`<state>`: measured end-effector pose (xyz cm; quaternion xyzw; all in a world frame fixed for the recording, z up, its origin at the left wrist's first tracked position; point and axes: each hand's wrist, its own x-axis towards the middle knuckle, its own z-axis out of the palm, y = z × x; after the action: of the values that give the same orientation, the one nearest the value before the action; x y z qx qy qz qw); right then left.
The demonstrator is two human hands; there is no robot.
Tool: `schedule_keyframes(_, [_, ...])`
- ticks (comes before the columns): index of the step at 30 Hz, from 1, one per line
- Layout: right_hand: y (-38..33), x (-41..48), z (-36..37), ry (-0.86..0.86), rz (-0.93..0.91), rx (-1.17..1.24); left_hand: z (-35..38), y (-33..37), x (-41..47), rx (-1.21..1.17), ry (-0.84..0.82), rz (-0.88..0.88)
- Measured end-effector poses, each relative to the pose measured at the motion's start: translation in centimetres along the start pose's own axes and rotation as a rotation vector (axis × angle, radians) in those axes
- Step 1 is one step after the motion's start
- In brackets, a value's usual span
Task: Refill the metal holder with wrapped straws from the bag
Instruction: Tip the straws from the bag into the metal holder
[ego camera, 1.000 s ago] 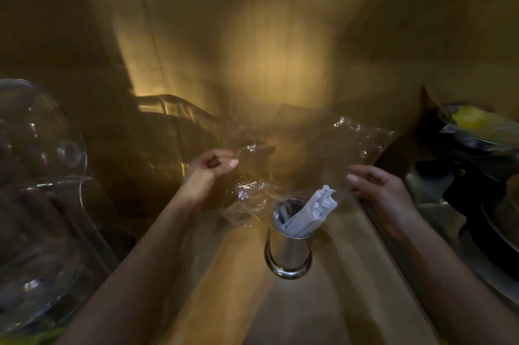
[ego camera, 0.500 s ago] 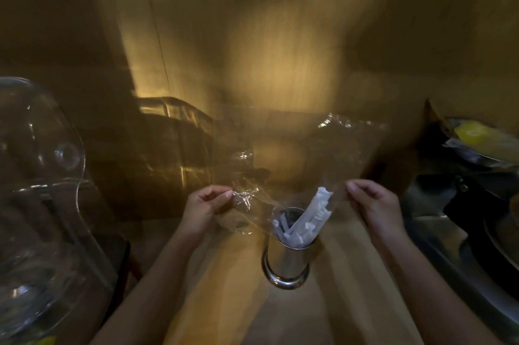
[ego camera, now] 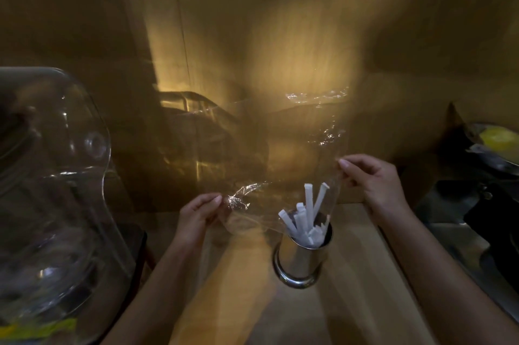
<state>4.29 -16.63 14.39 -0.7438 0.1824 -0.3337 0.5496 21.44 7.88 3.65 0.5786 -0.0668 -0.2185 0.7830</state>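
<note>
A shiny metal holder [ego camera: 300,263] stands upright on the wooden counter [ego camera: 359,288], just right of centre. White wrapped straws [ego camera: 306,215] stick out of its mouth, fanned apart at different heights. Above and behind the holder hangs a clear plastic bag [ego camera: 295,153], stretched wide. My left hand [ego camera: 199,218] pinches the bag's lower left edge. My right hand [ego camera: 376,184] pinches its right edge, higher up. The bag looks see-through with no straws visible inside it.
A large clear plastic chair [ego camera: 53,184] fills the left side. Dark metal equipment and a dish with something yellow [ego camera: 500,139] sit at the right edge. A wooden wall [ego camera: 280,36] rises behind the counter. Light is dim and amber.
The bag has been lifted and pulled wider between my hands. The straws, earlier leaning together as a bundle, now stand spread apart in the holder. My right hand has risen.
</note>
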Motion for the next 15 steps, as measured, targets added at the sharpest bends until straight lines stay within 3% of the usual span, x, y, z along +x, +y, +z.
schedule_keyframes(5, [1.6, -0.7, -2.4, 0.130, 0.079, -0.059, 2.1, 1.4, -0.9, 0.090, -0.087, 0.093])
schedule_keyframes(8, [1.9, -1.4, -4.0, 0.266, 0.147, 0.039, 4.1, 2.2, -1.6, 0.208, -0.212, 0.185])
schedule_keyframes(10, [1.5, -1.6, -4.4, 0.307, 0.091, 0.102, 4.9, 2.8, -1.7, 0.257, -0.198, 0.291])
schedule_keyframes(15, [0.3, -1.6, -3.4, 0.164, -0.009, -0.044, 5.3, 3.3, -1.0, 0.373, -0.175, 0.306])
